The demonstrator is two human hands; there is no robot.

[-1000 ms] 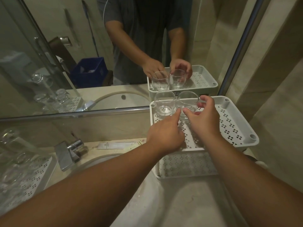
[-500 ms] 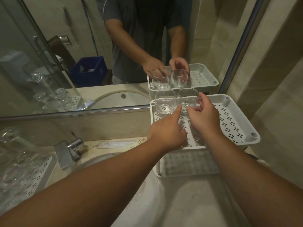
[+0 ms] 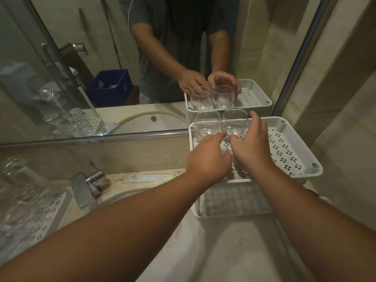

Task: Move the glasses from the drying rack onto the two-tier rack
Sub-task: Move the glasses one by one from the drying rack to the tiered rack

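Note:
Two clear glasses stand upright side by side at the back left corner of the white two-tier rack's (image 3: 289, 151) top tier: the left glass (image 3: 206, 124) and the right glass (image 3: 237, 123). My right hand (image 3: 252, 148) cups the right glass, thumb at its base and fingers along its right side. My left hand (image 3: 206, 160) holds nothing; its index finger points at the bases between the two glasses. The drying rack (image 3: 46, 218) at the lower left holds several more glasses (image 3: 18, 202), blurred.
A mirror behind the counter repeats the rack, glasses and hands. A chrome tap (image 3: 87, 186) stands over the sink basin (image 3: 173, 247). Flat sachets (image 3: 146, 177) lie by the wall. The rack's lower tier (image 3: 234, 200) holds nothing. A tiled wall closes the right side.
The right glass has come down to stand on the top tier beside the left glass. Both hands stay close by, nearly where they were.

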